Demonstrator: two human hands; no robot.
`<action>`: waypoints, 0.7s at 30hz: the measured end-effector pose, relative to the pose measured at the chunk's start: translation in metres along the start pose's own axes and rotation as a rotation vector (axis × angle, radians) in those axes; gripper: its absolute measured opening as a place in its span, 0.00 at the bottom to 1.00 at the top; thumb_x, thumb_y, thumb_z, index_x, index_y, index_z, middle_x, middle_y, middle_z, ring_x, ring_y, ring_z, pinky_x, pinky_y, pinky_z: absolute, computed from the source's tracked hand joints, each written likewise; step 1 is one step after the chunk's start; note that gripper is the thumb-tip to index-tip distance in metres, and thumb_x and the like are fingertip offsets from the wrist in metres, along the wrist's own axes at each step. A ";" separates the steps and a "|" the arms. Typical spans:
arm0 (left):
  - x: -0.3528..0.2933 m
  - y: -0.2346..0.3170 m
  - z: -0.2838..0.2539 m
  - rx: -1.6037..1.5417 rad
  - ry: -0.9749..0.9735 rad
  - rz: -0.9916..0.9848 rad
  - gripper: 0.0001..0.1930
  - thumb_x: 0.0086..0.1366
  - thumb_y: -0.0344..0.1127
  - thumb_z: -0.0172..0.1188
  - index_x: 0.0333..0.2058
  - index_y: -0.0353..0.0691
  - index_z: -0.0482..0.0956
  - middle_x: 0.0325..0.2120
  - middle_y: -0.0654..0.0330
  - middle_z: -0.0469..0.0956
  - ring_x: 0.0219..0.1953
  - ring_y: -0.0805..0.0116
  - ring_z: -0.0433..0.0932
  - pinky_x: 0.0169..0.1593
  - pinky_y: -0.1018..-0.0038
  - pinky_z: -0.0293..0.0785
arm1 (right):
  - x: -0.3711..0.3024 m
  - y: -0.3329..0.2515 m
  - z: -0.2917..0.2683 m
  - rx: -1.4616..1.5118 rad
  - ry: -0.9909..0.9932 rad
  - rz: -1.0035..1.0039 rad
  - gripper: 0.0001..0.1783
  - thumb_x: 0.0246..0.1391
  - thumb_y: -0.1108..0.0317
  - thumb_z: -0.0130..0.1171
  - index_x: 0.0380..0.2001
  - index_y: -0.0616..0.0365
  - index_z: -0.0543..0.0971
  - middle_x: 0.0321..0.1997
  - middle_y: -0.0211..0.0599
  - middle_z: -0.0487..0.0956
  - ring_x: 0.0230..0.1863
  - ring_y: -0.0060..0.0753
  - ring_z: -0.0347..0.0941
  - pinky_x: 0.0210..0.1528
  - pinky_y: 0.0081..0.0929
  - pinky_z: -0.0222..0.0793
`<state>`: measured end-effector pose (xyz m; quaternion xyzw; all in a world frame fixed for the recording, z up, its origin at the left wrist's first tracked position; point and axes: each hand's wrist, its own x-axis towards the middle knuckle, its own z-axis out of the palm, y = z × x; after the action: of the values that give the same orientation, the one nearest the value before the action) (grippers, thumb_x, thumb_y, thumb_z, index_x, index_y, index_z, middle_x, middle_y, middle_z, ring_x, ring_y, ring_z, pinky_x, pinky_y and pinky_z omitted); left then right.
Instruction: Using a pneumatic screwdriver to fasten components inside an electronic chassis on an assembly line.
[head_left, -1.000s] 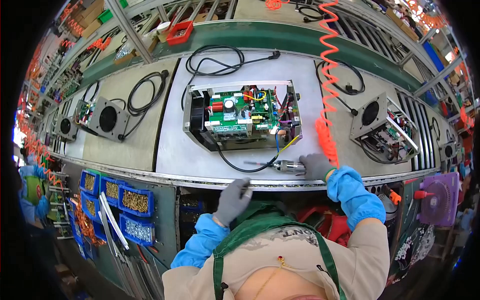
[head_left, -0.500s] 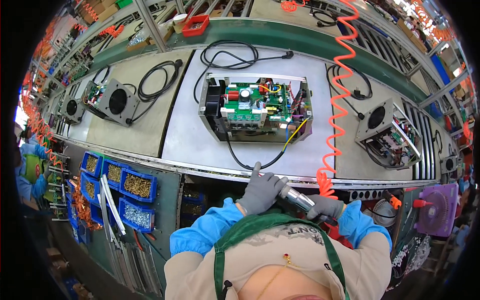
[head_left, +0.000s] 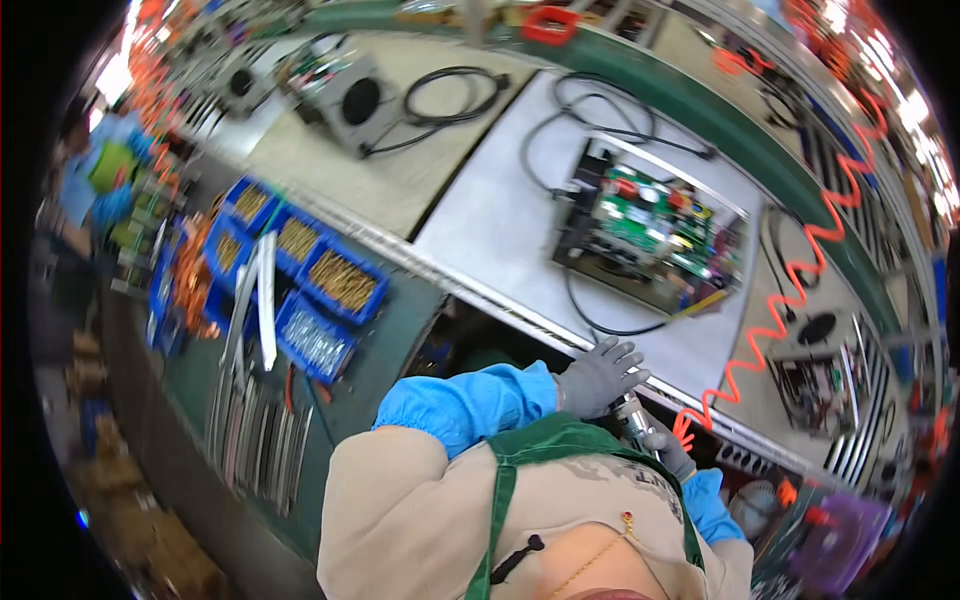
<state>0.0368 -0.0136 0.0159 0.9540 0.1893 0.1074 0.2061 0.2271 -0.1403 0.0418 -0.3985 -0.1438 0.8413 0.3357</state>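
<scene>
My left hand (head_left: 601, 379), in a grey glove, lies at the bench's front edge with its fingers stretched out and apart. Just below its fingers is the front end of a silver pneumatic screwdriver (head_left: 632, 418); whether they touch is hard to tell. My right hand (head_left: 670, 450), gloved in grey too, is wrapped round the body of that tool close to my apron. Beyond both hands, an opened metal-framed device (head_left: 655, 225) with a green circuit board stands on the white work surface (head_left: 480, 225). Its black cable (head_left: 600, 328) loops toward the front edge.
Blue bins (head_left: 345, 283) of brass-coloured and silver fasteners stand at left, beside metal strips (head_left: 255, 440). More devices (head_left: 360, 100) sit along the line. An orange coiled hose (head_left: 790, 300) hangs at right. A purple fan (head_left: 840, 540) is at lower right.
The view has turned, so the bench now slants and the bins sit nearer the middle. My left hand's fingers have spread from a single extended finger. The right hand keeps the screwdriver.
</scene>
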 end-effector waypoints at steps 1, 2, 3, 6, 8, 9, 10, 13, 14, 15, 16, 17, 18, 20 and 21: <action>-0.012 -0.009 -0.004 0.009 0.016 -0.058 0.36 0.47 0.41 0.66 0.57 0.44 0.67 0.60 0.52 0.62 0.64 0.52 0.57 0.67 0.58 0.52 | 0.009 0.003 -0.002 0.014 -0.015 -0.002 0.45 0.39 0.53 0.68 0.60 0.55 0.61 0.32 0.38 0.76 0.28 0.25 0.75 0.30 0.21 0.75; -0.021 -0.017 -0.007 -0.010 0.043 -0.115 0.34 0.48 0.42 0.65 0.56 0.42 0.68 0.60 0.51 0.62 0.64 0.51 0.58 0.67 0.57 0.53 | 0.012 0.005 -0.002 0.000 -0.024 0.021 0.45 0.39 0.53 0.68 0.60 0.55 0.61 0.32 0.38 0.76 0.28 0.25 0.75 0.30 0.21 0.75; -0.036 -0.029 -0.011 -0.021 0.071 -0.194 0.33 0.50 0.43 0.64 0.55 0.40 0.68 0.60 0.50 0.63 0.64 0.50 0.59 0.66 0.56 0.53 | 0.021 0.007 -0.003 0.049 -0.029 0.038 0.43 0.41 0.54 0.66 0.60 0.55 0.62 0.31 0.39 0.76 0.27 0.27 0.76 0.28 0.22 0.75; -0.106 -0.082 -0.028 -0.282 0.565 -0.643 0.14 0.51 0.35 0.57 0.38 0.43 0.81 0.34 0.52 0.80 0.38 0.49 0.78 0.44 0.61 0.75 | 0.043 0.000 -0.006 0.077 -0.037 0.077 0.39 0.44 0.54 0.65 0.59 0.54 0.63 0.30 0.42 0.77 0.24 0.30 0.76 0.24 0.23 0.75; -0.168 -0.122 -0.082 0.528 0.276 -1.017 0.07 0.52 0.32 0.55 0.31 0.44 0.80 0.26 0.56 0.78 0.29 0.52 0.77 0.35 0.60 0.74 | 0.048 -0.007 0.009 0.086 -0.008 0.084 0.38 0.44 0.53 0.64 0.57 0.53 0.63 0.31 0.43 0.78 0.21 0.32 0.76 0.20 0.25 0.75; -0.198 -0.127 -0.098 0.468 0.817 -1.183 0.08 0.53 0.32 0.55 0.32 0.45 0.80 0.27 0.57 0.78 0.29 0.55 0.77 0.35 0.62 0.73 | 0.050 -0.011 0.016 0.082 -0.008 0.092 0.38 0.44 0.53 0.64 0.57 0.53 0.63 0.31 0.43 0.78 0.21 0.32 0.76 0.20 0.25 0.75; -0.249 -0.154 -0.091 0.731 0.816 -1.242 0.11 0.53 0.34 0.56 0.37 0.46 0.79 0.32 0.59 0.79 0.37 0.58 0.76 0.39 0.64 0.72 | 0.054 -0.014 0.021 0.028 -0.030 0.089 0.37 0.44 0.53 0.64 0.57 0.53 0.63 0.31 0.42 0.78 0.21 0.31 0.76 0.21 0.25 0.75; -0.296 -0.168 -0.103 0.700 0.410 -1.506 0.15 0.56 0.40 0.59 0.43 0.51 0.80 0.39 0.64 0.78 0.47 0.61 0.73 0.46 0.60 0.67 | 0.063 -0.028 0.045 -0.108 -0.026 0.079 0.39 0.43 0.52 0.64 0.57 0.54 0.63 0.29 0.41 0.77 0.21 0.30 0.75 0.21 0.23 0.73; -0.298 -0.168 -0.111 0.638 0.317 -1.499 0.13 0.57 0.42 0.59 0.42 0.53 0.81 0.39 0.64 0.78 0.47 0.61 0.73 0.47 0.59 0.67 | 0.065 -0.032 0.051 -0.163 -0.016 0.090 0.40 0.41 0.51 0.64 0.57 0.54 0.63 0.29 0.40 0.77 0.21 0.30 0.75 0.21 0.23 0.73; -0.298 -0.170 -0.120 0.576 0.223 -1.485 0.12 0.57 0.44 0.60 0.40 0.55 0.82 0.38 0.65 0.78 0.46 0.62 0.74 0.47 0.59 0.67 | 0.067 -0.034 0.057 -0.215 -0.004 0.100 0.41 0.40 0.50 0.64 0.57 0.54 0.63 0.29 0.40 0.77 0.21 0.30 0.74 0.21 0.23 0.73; -0.297 -0.172 -0.129 0.521 0.214 -1.521 0.10 0.58 0.47 0.60 0.37 0.58 0.83 0.38 0.65 0.78 0.46 0.61 0.74 0.48 0.59 0.67 | 0.068 -0.034 0.061 -0.215 -0.004 0.103 0.41 0.40 0.50 0.64 0.57 0.54 0.63 0.29 0.40 0.77 0.21 0.30 0.74 0.21 0.23 0.73; -0.302 -0.180 -0.131 0.521 0.211 -1.523 0.10 0.58 0.47 0.60 0.37 0.58 0.83 0.38 0.65 0.78 0.46 0.61 0.74 0.48 0.59 0.67 | 0.069 -0.034 0.064 -0.252 0.001 0.101 0.42 0.39 0.49 0.64 0.57 0.54 0.63 0.29 0.39 0.77 0.21 0.29 0.74 0.22 0.23 0.72; -0.305 -0.187 -0.136 0.449 0.211 -1.506 0.10 0.58 0.48 0.60 0.37 0.57 0.83 0.38 0.65 0.78 0.46 0.61 0.74 0.48 0.59 0.67 | 0.071 -0.035 0.067 -0.292 0.007 0.097 0.44 0.37 0.48 0.65 0.58 0.54 0.63 0.28 0.39 0.76 0.21 0.28 0.74 0.22 0.22 0.72; -0.305 -0.189 -0.135 0.398 0.118 -1.514 0.12 0.58 0.49 0.60 0.39 0.55 0.82 0.40 0.64 0.77 0.46 0.60 0.74 0.50 0.59 0.67 | 0.070 -0.037 0.076 -0.322 -0.004 0.110 0.45 0.37 0.47 0.65 0.58 0.54 0.63 0.28 0.38 0.76 0.21 0.27 0.73 0.22 0.22 0.71; -0.302 -0.186 -0.131 0.399 0.117 -1.509 0.12 0.58 0.49 0.60 0.39 0.55 0.82 0.40 0.64 0.77 0.46 0.60 0.74 0.50 0.59 0.67 | 0.071 -0.038 0.080 -0.347 -0.010 0.117 0.46 0.36 0.46 0.65 0.59 0.55 0.63 0.28 0.38 0.76 0.21 0.26 0.73 0.22 0.21 0.70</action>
<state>-0.3332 0.0672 0.0134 0.5790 0.8131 -0.0478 0.0375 0.1504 -0.0626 0.0717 -0.4541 -0.2650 0.8239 0.2115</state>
